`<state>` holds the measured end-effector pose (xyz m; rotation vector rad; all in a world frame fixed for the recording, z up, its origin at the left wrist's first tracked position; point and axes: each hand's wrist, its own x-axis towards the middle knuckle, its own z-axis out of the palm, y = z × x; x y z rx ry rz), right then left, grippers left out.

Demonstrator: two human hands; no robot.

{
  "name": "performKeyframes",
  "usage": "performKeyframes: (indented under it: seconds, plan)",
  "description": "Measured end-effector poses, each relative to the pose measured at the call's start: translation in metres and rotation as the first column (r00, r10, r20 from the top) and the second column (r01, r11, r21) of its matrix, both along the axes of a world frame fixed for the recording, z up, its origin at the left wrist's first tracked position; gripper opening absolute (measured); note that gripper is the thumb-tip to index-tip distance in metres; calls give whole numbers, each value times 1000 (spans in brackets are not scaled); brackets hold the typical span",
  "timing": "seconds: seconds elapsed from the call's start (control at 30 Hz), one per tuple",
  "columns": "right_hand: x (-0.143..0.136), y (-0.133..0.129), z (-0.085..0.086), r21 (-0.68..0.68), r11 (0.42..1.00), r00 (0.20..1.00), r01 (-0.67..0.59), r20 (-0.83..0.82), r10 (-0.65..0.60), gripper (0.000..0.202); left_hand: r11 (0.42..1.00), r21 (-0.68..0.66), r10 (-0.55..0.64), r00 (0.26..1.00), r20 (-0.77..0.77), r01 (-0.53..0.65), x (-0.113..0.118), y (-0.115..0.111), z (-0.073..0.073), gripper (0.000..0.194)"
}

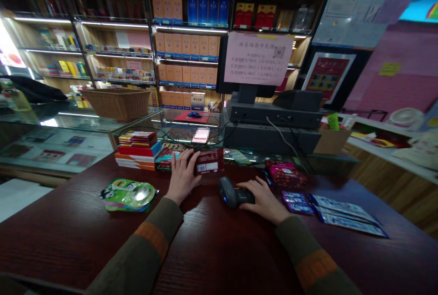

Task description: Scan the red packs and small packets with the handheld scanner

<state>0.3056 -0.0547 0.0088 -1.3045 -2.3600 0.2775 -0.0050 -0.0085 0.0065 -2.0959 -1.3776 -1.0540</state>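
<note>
My left hand (183, 177), fingers apart, touches the left end of a dark red packet (209, 162) that has a barcode label facing me. Under my right hand (262, 198) is the handle of a black barcode scanner (228, 192), which lies on the dark wooden counter (205, 249) with its head toward the left and a small blue light showing. The fingers of my right hand are wrapped over the handle. Just behind my left hand lie some green and red packets (167, 157).
On the left are a stack of boxes (137, 152) and a green package (130, 194). To the right lie red packets (285, 174), purple packets (297, 202) and blue-white packets (347, 215). A monitor with a pink sign (256, 59) and a wicker basket (118, 102) stand behind.
</note>
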Motion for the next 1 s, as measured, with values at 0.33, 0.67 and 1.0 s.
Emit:
performKeyframes:
  seconds: [0.33, 0.67, 1.0]
  plan:
    - [-2, 4, 2, 17, 995, 986, 94, -142, -91, 48, 1000, 24, -4, 1000, -4, 4, 0, -3, 2, 78]
    - [-46, 56, 33, -157, 976, 788, 154, -576, -217, 35, 999, 36, -25, 1000, -10, 25, 1, -4, 2, 82]
    - [-67, 70, 44, -322, 946, 656, -42, -723, -217, 19, 998, 20, -59, 998, -7, 59, 6, -6, 0, 82]
